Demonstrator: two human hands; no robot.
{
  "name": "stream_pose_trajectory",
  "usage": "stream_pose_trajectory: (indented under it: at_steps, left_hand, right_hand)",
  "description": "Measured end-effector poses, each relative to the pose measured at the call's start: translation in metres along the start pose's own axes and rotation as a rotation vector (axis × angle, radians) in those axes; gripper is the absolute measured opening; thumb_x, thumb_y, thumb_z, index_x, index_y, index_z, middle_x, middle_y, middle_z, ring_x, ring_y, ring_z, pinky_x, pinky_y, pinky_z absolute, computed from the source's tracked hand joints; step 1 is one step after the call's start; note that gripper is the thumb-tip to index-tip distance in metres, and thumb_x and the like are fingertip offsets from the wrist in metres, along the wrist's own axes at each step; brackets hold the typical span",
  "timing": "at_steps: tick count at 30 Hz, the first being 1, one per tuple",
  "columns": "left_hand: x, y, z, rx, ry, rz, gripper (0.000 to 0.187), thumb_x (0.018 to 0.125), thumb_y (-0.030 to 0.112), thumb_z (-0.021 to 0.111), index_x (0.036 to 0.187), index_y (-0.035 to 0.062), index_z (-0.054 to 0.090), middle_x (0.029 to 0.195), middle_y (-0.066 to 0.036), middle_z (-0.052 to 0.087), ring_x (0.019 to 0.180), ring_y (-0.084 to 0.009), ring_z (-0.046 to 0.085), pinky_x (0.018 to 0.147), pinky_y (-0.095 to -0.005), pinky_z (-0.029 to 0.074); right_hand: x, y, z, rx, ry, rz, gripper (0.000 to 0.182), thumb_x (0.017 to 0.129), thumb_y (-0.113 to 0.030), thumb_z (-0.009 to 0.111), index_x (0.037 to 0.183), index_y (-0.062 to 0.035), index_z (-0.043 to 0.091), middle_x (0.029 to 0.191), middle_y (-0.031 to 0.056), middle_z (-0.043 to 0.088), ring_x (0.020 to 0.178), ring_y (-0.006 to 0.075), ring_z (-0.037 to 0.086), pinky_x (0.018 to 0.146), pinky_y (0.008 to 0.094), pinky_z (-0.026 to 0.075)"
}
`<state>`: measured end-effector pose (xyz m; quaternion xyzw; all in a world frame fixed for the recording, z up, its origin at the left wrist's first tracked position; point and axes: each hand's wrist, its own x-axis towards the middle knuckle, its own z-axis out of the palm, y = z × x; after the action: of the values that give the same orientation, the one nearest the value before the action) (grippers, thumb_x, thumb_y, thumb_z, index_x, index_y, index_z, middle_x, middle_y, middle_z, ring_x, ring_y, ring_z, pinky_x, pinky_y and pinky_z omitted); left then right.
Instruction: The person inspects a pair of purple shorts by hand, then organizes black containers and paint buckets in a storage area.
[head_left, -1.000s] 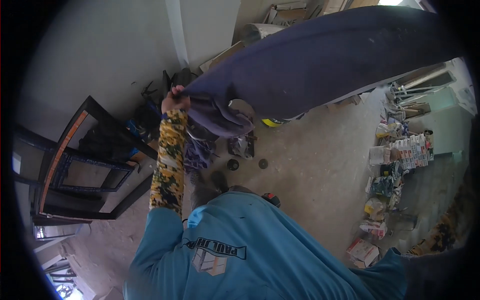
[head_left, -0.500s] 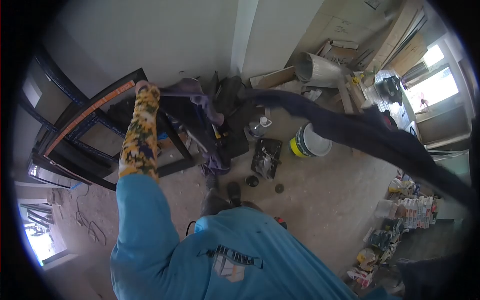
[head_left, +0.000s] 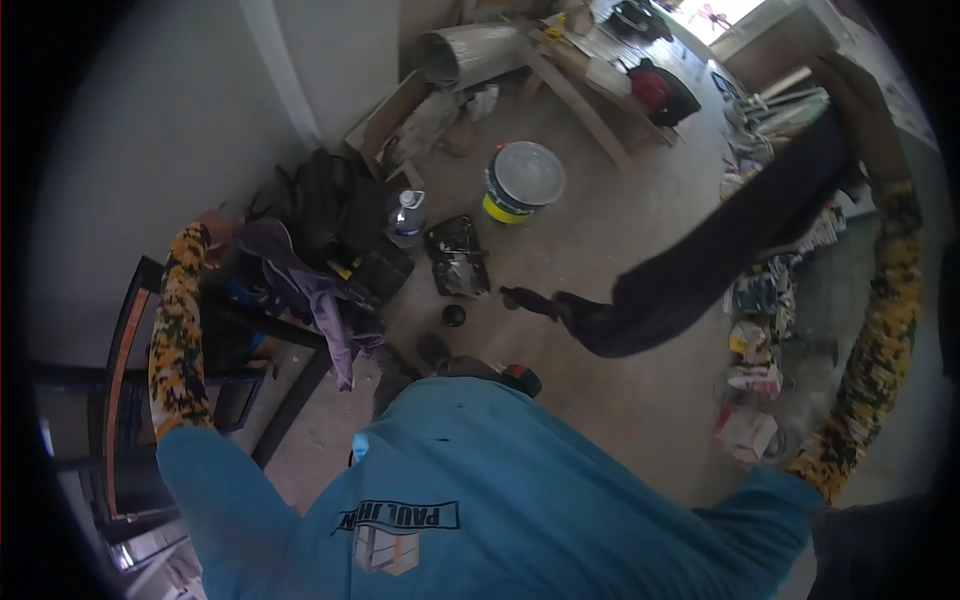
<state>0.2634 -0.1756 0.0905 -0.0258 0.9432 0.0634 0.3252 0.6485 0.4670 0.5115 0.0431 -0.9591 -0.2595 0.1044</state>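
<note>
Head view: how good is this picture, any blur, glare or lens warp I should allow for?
Head view: strong fisheye warp with a black rim, so the walls and the floor curve; the top right by the right hand is overexposed by daylight; the dark garment it holds is smeared by motion; the left hand on the purple cloth is soft too; the white bucket reads fairly sharp.

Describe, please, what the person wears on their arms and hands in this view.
Both forearms are covered by tight sleeves in a yellow, black and white camouflage-like pattern, which come out from under the short sleeves of a light blue T-shirt with dark lettering on the chest. The left hand and the right hand are bare, with no gloves.
</note>
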Motion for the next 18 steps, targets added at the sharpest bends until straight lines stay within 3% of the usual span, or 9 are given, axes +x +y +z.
stream_pose_trajectory:
  at_steps: [1,3,4,6,8,10,11,13,18]
  left_hand:
    - [-0.012,0.023,0.012,0.061,-0.008,0.149,0.053,0.086,0.049,0.063,0.071,-0.0014,0.061,0.058,-0.016,0.06,0.05,-0.0239,0.063,0.044,-0.0367,0.051]
    - [-0.055,0.093,0.038,-0.121,-0.1,0.567,0.046,0.088,0.044,0.063,0.075,0.0003,0.059,0.056,-0.007,0.057,0.047,-0.0163,0.057,0.045,-0.0297,0.047]
    - [-0.077,0.128,0.053,-0.229,-0.107,0.796,0.048,0.083,0.047,0.068,0.079,-0.0003,0.06,0.068,-0.009,0.06,0.059,-0.0172,0.06,0.056,-0.029,0.049]
    - [-0.149,0.196,0.068,-0.425,-0.249,1.066,0.051,0.084,0.047,0.067,0.106,0.0007,0.06,0.089,-0.01,0.065,0.086,-0.0178,0.062,0.078,-0.0324,0.049]
    - [-0.187,0.243,0.089,-0.581,-0.231,1.375,0.072,0.085,0.046,0.067,0.135,0.0016,0.041,0.121,-0.016,0.056,0.115,-0.0227,0.052,0.096,-0.0357,0.043]
    - [-0.203,0.273,0.094,-0.593,-0.056,1.599,0.068,0.087,0.039,0.067,0.136,0.0027,0.039,0.124,-0.015,0.055,0.119,-0.0216,0.049,0.098,-0.0366,0.041]
    - [-0.204,0.275,0.094,-0.596,-0.05,1.586,0.068,0.087,0.039,0.067,0.136,0.0027,0.039,0.124,-0.015,0.055,0.119,-0.0216,0.049,0.098,-0.0366,0.041]
    - [-0.204,0.274,0.094,-0.865,-0.695,1.456,0.058,0.087,0.031,0.068,0.133,0.0042,0.044,0.12,-0.014,0.058,0.113,-0.0202,0.052,0.097,-0.0346,0.042]
    - [-0.161,0.244,0.143,-0.667,-0.356,1.474,0.035,0.092,0.024,0.063,0.118,0.0014,0.056,0.101,-0.008,0.063,0.09,-0.0125,0.057,0.082,-0.0299,0.046]
  right_hand:
    - [0.018,-0.015,0.012,0.033,0.069,-0.138,0.035,0.093,-0.008,0.048,0.126,-0.0085,0.058,0.126,0.0111,0.055,0.12,0.0245,0.051,0.103,0.0322,0.038]
    - [0.047,-0.079,0.015,0.776,-0.007,0.245,0.034,0.094,-0.026,0.054,0.118,-0.0036,0.062,0.111,0.004,0.062,0.101,0.0108,0.056,0.088,0.0256,0.043]
    - [0.071,-0.143,-0.008,0.773,-0.048,0.213,0.022,0.091,-0.019,0.057,0.077,-0.0031,0.062,0.06,-0.004,0.051,0.055,0.0067,0.045,0.051,0.0231,0.036]
    - [0.094,-0.187,-0.018,0.875,-0.161,0.282,0.025,0.091,-0.02,0.056,0.075,-0.0009,0.06,0.059,-0.003,0.046,0.055,0.0047,0.04,0.049,0.0243,0.033]
    - [0.108,-0.208,-0.013,0.965,-0.195,-0.015,0.025,0.092,-0.019,0.055,0.078,0.0008,0.06,0.059,-0.0022,0.046,0.055,0.0054,0.04,0.049,0.0245,0.034]
    - [0.118,-0.228,-0.011,0.985,-0.219,-0.031,0.026,0.092,-0.019,0.055,0.078,0.0011,0.06,0.06,-0.0018,0.048,0.056,0.0054,0.041,0.05,0.0243,0.035]
    - [0.122,-0.234,-0.008,0.999,-0.245,-0.02,0.027,0.093,-0.02,0.054,0.078,0.0014,0.06,0.061,-0.0014,0.049,0.056,0.0055,0.042,0.051,0.0241,0.035]
    - [0.127,-0.235,0.001,1.064,-0.164,-0.01,0.027,0.093,-0.02,0.054,0.08,0.0019,0.061,0.062,-0.0016,0.051,0.058,0.0055,0.044,0.053,0.0237,0.037]
    - [0.136,-0.224,0.025,1.138,0.015,0.105,0.027,0.094,-0.019,0.051,0.094,0.004,0.065,0.073,-0.0015,0.06,0.064,0.0056,0.05,0.06,0.0212,0.042]
